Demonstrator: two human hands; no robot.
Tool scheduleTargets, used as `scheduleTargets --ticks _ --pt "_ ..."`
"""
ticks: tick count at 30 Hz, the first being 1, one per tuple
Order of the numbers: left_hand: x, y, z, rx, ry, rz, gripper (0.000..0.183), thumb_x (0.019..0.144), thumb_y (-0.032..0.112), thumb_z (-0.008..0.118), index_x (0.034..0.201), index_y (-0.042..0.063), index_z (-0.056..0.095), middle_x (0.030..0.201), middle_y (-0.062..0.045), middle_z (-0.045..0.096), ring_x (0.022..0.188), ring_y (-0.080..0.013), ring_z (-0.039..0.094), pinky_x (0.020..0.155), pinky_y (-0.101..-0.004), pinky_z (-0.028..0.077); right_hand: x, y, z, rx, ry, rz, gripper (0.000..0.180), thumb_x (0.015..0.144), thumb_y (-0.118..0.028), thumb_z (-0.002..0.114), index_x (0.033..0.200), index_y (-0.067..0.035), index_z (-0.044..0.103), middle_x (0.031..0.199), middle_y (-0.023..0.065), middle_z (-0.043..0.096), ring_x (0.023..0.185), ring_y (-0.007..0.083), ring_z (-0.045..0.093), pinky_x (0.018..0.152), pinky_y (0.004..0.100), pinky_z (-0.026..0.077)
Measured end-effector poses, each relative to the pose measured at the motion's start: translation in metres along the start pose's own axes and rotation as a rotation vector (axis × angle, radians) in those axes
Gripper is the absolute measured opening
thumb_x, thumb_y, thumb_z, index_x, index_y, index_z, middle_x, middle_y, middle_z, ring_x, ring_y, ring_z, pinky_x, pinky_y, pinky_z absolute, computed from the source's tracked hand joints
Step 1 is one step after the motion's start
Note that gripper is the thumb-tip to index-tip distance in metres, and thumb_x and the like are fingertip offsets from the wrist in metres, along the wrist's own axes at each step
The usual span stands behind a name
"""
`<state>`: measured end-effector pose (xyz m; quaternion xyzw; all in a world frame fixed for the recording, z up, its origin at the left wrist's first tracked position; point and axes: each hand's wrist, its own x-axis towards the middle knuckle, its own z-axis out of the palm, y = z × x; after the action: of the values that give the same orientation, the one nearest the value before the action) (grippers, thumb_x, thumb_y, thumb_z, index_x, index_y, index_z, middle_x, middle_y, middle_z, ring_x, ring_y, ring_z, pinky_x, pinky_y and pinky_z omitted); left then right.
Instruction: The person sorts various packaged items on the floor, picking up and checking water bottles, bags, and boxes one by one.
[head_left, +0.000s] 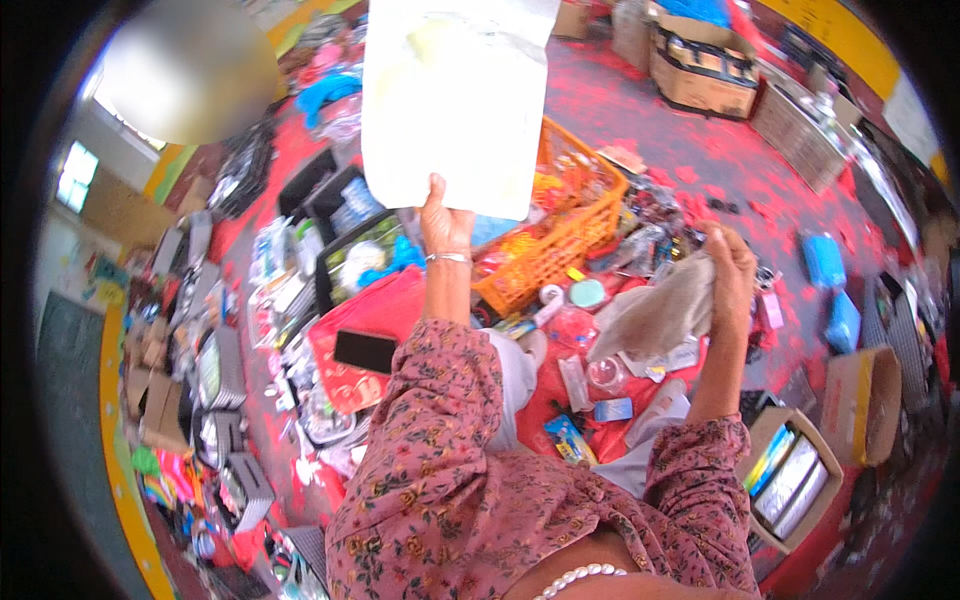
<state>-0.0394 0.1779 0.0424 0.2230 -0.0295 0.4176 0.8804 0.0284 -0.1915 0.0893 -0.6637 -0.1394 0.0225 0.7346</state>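
Note:
My left hand (444, 225) grips the lower edge of a large white sheet or board (454, 112), its thumb lying over the front. The sheet is held up and overexposed, so any marks on it are hard to read. In my right hand (729, 262) a greyish-beige cloth (656, 307) hangs down over the clutter. Behind the sheet stands an orange plastic basket (559, 262), partly covered by it, with orange and red packets inside. Below the cloth lie a clear round container (606, 373) and a small blue box (613, 409).
A smartphone (364, 352) rests on a red bag (330, 382) at left. Black crates (322, 274) stand beside the basket. An open carton (817, 457) of flat items is at lower right. Blue packages (823, 259) and cardboard boxes (705, 86) sit farther right on the red-flecked floor.

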Motion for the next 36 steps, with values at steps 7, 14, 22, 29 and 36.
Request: scheduleTargets --ticks 7,14,22,29,36 --pt "-0.006 0.062 0.010 0.070 0.055 0.018 0.043 0.081 0.011 0.055 0.120 0.000 0.040 0.122 -0.014 0.045 0.114 -0.0295 0.042 0.098 -0.0473 0.031 0.014 0.021 -0.003 0.290 0.123 0.087 0.020 0.084 -0.021 0.055 0.073 -0.005 0.061 0.064 -0.0029 0.054 0.053 0.0036 0.043 0.049 0.0182 0.034" --pt "-0.019 0.073 0.033 0.046 0.029 0.025 0.043 0.083 0.018 0.054 0.121 0.002 0.040 0.123 -0.013 0.045 0.114 -0.0299 0.041 0.098 -0.0479 0.030 0.016 0.014 -0.020 0.338 0.149 0.076 0.016 0.081 -0.019 0.057 0.075 -0.005 0.061 0.064 -0.0028 0.053 0.055 0.0046 0.045 0.051 0.0188 0.035" --pt "-0.032 0.015 0.013 -0.246 -0.238 -0.646 0.036 0.078 0.014 0.061 0.110 0.005 0.049 0.102 -0.009 0.057 0.095 -0.0253 0.055 0.081 -0.0407 0.046 -0.003 -0.027 0.006 -0.001 -0.172 -0.153 0.040 0.069 -0.018 0.060 0.105 0.000 0.057 0.087 0.0038 0.059 0.078 0.0114 0.052 0.069 0.0245 0.042" --pt "-0.069 -0.045 0.061 0.168 0.049 -0.508 0.039 0.078 0.017 0.061 0.112 0.004 0.047 0.108 -0.010 0.054 0.099 -0.0256 0.052 0.087 -0.0433 0.042 -0.011 -0.023 0.014 -0.261 -0.546 -0.007 0.081 0.054 -0.047 0.075 0.112 0.002 0.047 0.061 -0.0003 0.050 0.054 0.0064 0.044 0.050 0.0214 0.036" --pt "-0.073 -0.036 0.045 0.077 0.067 -0.391 0.039 0.080 0.023 0.059 0.113 0.006 0.047 0.113 -0.011 0.051 0.103 -0.0284 0.049 0.089 -0.0468 0.040 -0.013 -0.035 0.010 0.119 -0.419 -0.052 0.096 0.057 -0.058 0.068 0.125 0.003 0.038 0.079 0.0033 0.049 0.060 0.0045 0.039 0.053 0.0207 0.031"
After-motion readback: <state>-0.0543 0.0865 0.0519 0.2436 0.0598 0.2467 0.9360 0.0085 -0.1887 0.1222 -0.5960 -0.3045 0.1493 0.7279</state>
